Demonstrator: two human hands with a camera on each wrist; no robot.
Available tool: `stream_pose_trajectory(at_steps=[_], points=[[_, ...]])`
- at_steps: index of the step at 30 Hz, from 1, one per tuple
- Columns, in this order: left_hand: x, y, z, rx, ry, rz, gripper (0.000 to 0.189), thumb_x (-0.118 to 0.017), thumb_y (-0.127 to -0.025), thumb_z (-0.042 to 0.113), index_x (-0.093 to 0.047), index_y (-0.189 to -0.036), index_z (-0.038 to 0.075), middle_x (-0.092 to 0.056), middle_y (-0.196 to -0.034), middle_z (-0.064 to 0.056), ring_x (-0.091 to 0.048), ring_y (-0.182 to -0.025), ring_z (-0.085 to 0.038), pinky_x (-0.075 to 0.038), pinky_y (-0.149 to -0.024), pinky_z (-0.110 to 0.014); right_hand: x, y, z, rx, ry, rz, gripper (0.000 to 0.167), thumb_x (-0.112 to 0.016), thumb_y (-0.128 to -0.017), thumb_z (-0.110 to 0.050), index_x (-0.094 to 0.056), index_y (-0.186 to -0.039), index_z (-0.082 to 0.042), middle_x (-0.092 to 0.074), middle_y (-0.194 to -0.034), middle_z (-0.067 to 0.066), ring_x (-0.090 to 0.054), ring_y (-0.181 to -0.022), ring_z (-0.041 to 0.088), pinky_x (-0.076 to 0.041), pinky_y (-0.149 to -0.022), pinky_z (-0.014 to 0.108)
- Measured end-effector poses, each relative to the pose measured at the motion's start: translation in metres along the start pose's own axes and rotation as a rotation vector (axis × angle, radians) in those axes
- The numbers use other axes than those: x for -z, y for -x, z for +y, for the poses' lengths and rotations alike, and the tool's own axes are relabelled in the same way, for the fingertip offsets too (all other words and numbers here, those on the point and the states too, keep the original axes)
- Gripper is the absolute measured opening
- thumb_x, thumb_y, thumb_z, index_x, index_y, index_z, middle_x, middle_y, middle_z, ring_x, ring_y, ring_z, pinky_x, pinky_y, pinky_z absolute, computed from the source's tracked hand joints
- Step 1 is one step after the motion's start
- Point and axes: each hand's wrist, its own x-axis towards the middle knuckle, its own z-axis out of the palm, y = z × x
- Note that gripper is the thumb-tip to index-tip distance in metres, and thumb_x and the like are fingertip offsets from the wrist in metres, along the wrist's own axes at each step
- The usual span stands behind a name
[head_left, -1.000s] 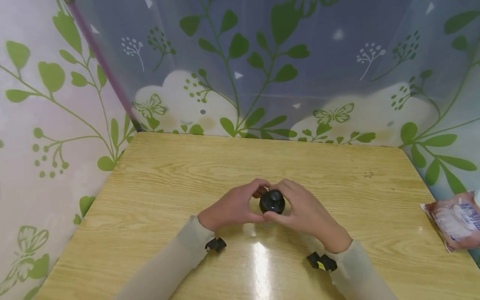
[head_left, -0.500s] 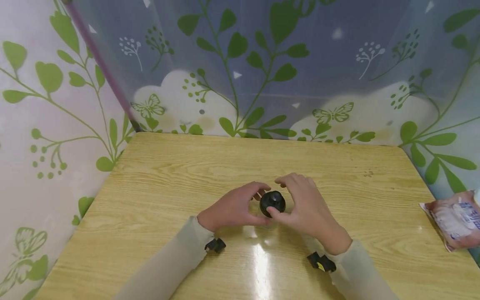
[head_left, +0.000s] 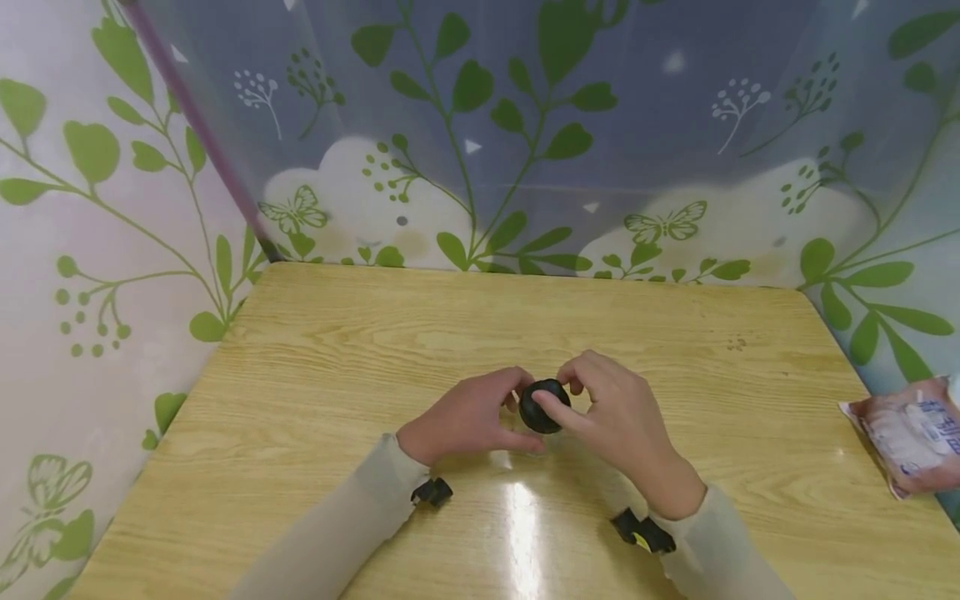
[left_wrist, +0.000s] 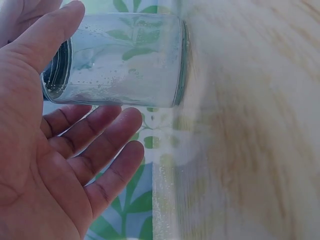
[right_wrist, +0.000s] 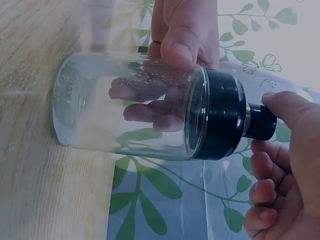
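A clear glass jar (right_wrist: 95, 125) with a black lid (right_wrist: 224, 117) stands upright on the wooden table (head_left: 375, 333); small droplets or specks mark its glass. Around its upper part, my left hand (head_left: 468, 417) steadies it, thumb on one side and fingers on the other. My right hand (head_left: 622, 421) pinches the narrow knob (right_wrist: 261, 123) on top of the lid between thumb and index finger, its other fingers curled beside it. From above, the lid shows dark between both hands, and the knob is mostly covered by the right thumb.
A pink and white plastic packet (head_left: 911, 437) lies at the table's right edge. Leaf-patterned walls (head_left: 480, 150) close off the back and both sides. Black wrist devices (head_left: 432, 492) sit on both sleeves.
My right hand has left the lid's side, lifted and opened a little, then come in over the top to pinch the knob. The left hand stays nearly in place beside the jar.
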Motion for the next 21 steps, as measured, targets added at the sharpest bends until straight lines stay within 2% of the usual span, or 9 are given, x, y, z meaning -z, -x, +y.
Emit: stream_pose_trajectory(at_steps=[4, 8, 15, 21], points=[[0.0, 0.0004, 0.0001, 0.003, 0.005, -0.004, 0.061, -0.086, -0.08, 0.053, -0.057, -0.128, 0.029, -0.062, -0.113, 0.018, -0.062, -0.099, -0.011, -0.053, -0.082, -0.026, 0.0015, -0.0004, 0.0, 0.013, 0.006, -0.018, 0.029, -0.079, -0.09, -0.039, -0.067, -0.091, -0.013, -0.058, -0.079, -0.003, -0.046, -0.064, 0.008, -0.041, -0.055, 0.025], [0.0, 0.0009, 0.0001, 0.008, 0.017, -0.012, 0.063, -0.085, -0.081, 0.056, -0.056, -0.131, 0.029, -0.062, -0.115, 0.018, -0.062, -0.099, -0.012, -0.053, -0.081, -0.025, 0.0016, -0.0004, 0.0011, 0.029, 0.005, -0.023, 0.024, -0.081, -0.088, -0.032, -0.069, -0.093, -0.012, -0.059, -0.081, -0.001, -0.048, -0.065, 0.01, -0.044, -0.055, 0.026], [0.0005, 0.0012, 0.0008, 0.016, 0.024, -0.013, 0.065, -0.085, -0.08, 0.057, -0.056, -0.132, 0.029, -0.062, -0.116, 0.018, -0.062, -0.098, -0.011, -0.053, -0.08, -0.026, 0.0015, -0.0021, 0.0029, 0.067, -0.025, -0.026, 0.019, -0.077, -0.089, -0.027, -0.071, -0.095, -0.01, -0.064, -0.085, 0.0, -0.058, -0.077, 0.014, -0.051, -0.062, 0.032], [0.0004, 0.0007, 0.0012, 0.017, 0.027, -0.01, 0.064, -0.085, -0.08, 0.056, -0.057, -0.131, 0.03, -0.062, -0.116, 0.019, -0.062, -0.097, -0.012, -0.053, -0.078, -0.027, 0.0022, -0.0037, 0.0029, 0.099, -0.052, -0.061, 0.016, -0.068, -0.094, -0.025, -0.07, -0.1, -0.011, -0.065, -0.091, -0.001, -0.06, -0.082, 0.016, -0.054, -0.067, 0.034]])
